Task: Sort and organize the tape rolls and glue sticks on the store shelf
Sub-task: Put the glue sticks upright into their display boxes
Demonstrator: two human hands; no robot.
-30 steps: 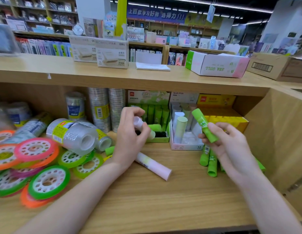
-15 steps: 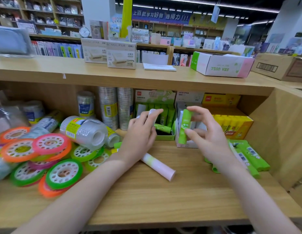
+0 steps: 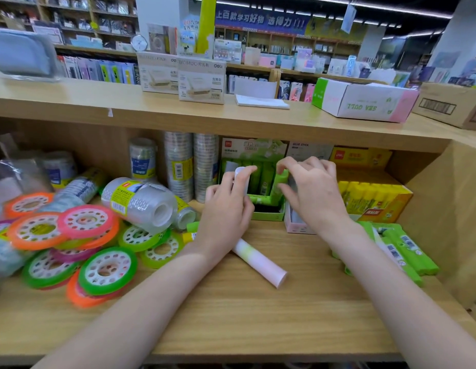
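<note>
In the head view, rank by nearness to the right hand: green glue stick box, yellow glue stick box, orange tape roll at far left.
1. green glue stick box, touching the right hand
2. yellow glue stick box, to its right
3. orange tape roll, far left

The shelf (image 3: 258, 315) is pale wood-grain board, matt and smooth. Toward its left edge the tape rolls (image 3: 106, 270) have glossy bright plastic rims round white plastic cores, and the clear tape packs (image 3: 141, 201) behind them are wrapped in shiny film with paper labels. The pink glue stick (image 3: 261, 262) lying mid-shelf looks like smooth satin plastic. At the back the green box (image 3: 266, 215) and yellow box (image 3: 383, 206) appear to be printed card, though blur leaves their finish uncertain
</note>
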